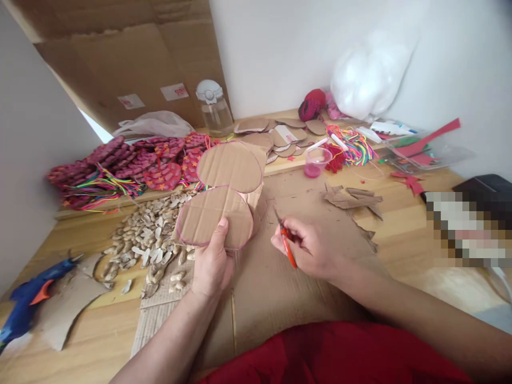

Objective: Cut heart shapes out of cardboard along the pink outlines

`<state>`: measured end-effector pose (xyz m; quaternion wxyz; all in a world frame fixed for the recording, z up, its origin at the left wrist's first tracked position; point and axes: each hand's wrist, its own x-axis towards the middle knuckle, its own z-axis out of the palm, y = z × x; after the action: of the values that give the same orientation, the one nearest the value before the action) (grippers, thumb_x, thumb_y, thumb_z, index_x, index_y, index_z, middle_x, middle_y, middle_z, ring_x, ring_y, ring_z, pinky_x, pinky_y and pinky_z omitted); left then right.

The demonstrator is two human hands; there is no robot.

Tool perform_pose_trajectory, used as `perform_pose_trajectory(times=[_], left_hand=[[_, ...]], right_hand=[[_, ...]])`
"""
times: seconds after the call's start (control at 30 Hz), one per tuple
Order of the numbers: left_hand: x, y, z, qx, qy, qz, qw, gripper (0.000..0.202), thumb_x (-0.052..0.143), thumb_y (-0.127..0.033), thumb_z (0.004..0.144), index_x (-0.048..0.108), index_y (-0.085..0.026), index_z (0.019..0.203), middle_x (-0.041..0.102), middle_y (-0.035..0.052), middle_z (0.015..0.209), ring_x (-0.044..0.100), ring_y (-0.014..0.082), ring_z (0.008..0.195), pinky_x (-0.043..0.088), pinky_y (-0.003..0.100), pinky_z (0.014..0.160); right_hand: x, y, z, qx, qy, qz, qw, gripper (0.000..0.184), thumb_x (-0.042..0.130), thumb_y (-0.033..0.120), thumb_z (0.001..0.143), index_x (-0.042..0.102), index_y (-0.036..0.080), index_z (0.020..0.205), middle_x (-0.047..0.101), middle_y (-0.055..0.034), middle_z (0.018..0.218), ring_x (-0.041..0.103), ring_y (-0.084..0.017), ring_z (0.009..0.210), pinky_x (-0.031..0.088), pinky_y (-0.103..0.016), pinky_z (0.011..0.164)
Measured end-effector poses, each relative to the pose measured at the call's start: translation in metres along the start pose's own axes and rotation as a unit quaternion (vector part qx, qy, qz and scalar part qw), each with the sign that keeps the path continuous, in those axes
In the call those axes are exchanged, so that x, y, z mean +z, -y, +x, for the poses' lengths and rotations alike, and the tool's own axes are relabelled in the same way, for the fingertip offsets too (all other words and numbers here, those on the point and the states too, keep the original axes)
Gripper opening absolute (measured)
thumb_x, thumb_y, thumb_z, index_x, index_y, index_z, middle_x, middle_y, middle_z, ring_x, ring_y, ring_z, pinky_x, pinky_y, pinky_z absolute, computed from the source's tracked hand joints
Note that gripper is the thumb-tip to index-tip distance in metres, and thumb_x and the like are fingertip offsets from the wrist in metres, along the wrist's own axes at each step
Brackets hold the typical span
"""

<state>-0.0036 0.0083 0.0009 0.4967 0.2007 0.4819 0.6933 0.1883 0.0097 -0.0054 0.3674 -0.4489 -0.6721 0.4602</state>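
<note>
Cardboard piece (230, 170): centre of the frame, brown, creased, marked with 2 rounded purple outlines.
Left hand (213, 266): clamped on its lower edge, thumb overlapping 1 outline.
Right hand (308, 248): right of centre, fingers wrapped around orange-handled scissors (287, 245), blades apart from the cardboard.
Cup (320, 156): upper right, clear, pink contents (312, 170).
Bottle (215, 106): upper centre, clear liquid (218, 124).
Tray (450, 161): right, red pieces (420, 159) inside.
Peanut shells (150, 234): left of centre.
Glue gun (30, 298): lower left.

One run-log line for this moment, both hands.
left hand: holds cardboard piece with two drawn outlines | right hand: holds orange-handled scissors | peanut shells: left of cardboard piece
</note>
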Motion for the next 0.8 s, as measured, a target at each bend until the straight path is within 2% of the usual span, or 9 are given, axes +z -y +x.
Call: perform_pose_trajectory(times=[0.1, 0.23, 0.5, 0.67, 0.8], left_hand=[[-0.001, -0.002, 0.000, 0.015, 0.004, -0.009, 1.000, 0.056, 0.078, -0.021, 0.082, 0.062, -0.029, 0.135, 0.055, 0.0040, 0.149, 0.045, 0.0267, 0.142, 0.040, 0.042, 0.116], [-0.002, 0.000, -0.007, -0.005, 0.030, -0.008, 1.000, 0.058, 0.078, -0.023, 0.082, 0.061, -0.032, 0.136, 0.054, 0.0025, 0.151, 0.042, 0.0286, 0.144, 0.042, 0.043, 0.115], [-0.002, 0.004, -0.010, -0.006, 0.052, -0.006, 0.999, 0.057, 0.079, -0.025, 0.081, 0.062, -0.030, 0.135, 0.055, 0.0043, 0.149, 0.042, 0.0290, 0.144, 0.043, 0.042, 0.114], [-0.001, 0.007, -0.014, -0.009, 0.084, -0.002, 0.996, 0.060, 0.079, -0.026, 0.081, 0.059, -0.030, 0.137, 0.057, 0.0051, 0.147, 0.047, 0.0281, 0.141, 0.042, 0.042, 0.115], [0.001, 0.007, -0.017, -0.007, 0.099, -0.002, 0.995, 0.060, 0.079, -0.025, 0.080, 0.059, -0.029, 0.136, 0.058, 0.0055, 0.145, 0.047, 0.0288, 0.140, 0.039, 0.044, 0.117]], right_hand=[[0.004, 0.001, -0.002, 0.038, 0.076, 0.042, 0.995, 0.034, 0.058, 0.038, 0.095, 0.042, 0.021, 0.070, 0.041, 0.0063, 0.059, 0.037, -0.009, 0.053, 0.026, -0.025, 0.050], [0.006, 0.005, -0.002, 0.051, 0.136, 0.131, 0.981, 0.034, 0.052, 0.042, 0.097, 0.041, 0.021, 0.073, 0.044, 0.0045, 0.065, 0.041, -0.011, 0.059, 0.030, -0.025, 0.053], [0.005, 0.005, -0.004, 0.119, 0.130, 0.103, 0.979, 0.043, 0.056, 0.057, 0.094, 0.046, 0.020, 0.074, 0.051, 0.0030, 0.065, 0.046, -0.011, 0.058, 0.034, -0.025, 0.053], [0.005, 0.008, -0.001, 0.101, 0.124, 0.121, 0.980, 0.050, 0.051, 0.065, 0.093, 0.046, 0.020, 0.073, 0.053, 0.0026, 0.063, 0.046, -0.010, 0.056, 0.035, -0.024, 0.052], [0.005, 0.013, 0.001, 0.091, 0.111, 0.113, 0.983, 0.051, 0.053, 0.066, 0.093, 0.046, 0.020, 0.072, 0.052, 0.0028, 0.062, 0.049, -0.011, 0.058, 0.036, -0.024, 0.054]])
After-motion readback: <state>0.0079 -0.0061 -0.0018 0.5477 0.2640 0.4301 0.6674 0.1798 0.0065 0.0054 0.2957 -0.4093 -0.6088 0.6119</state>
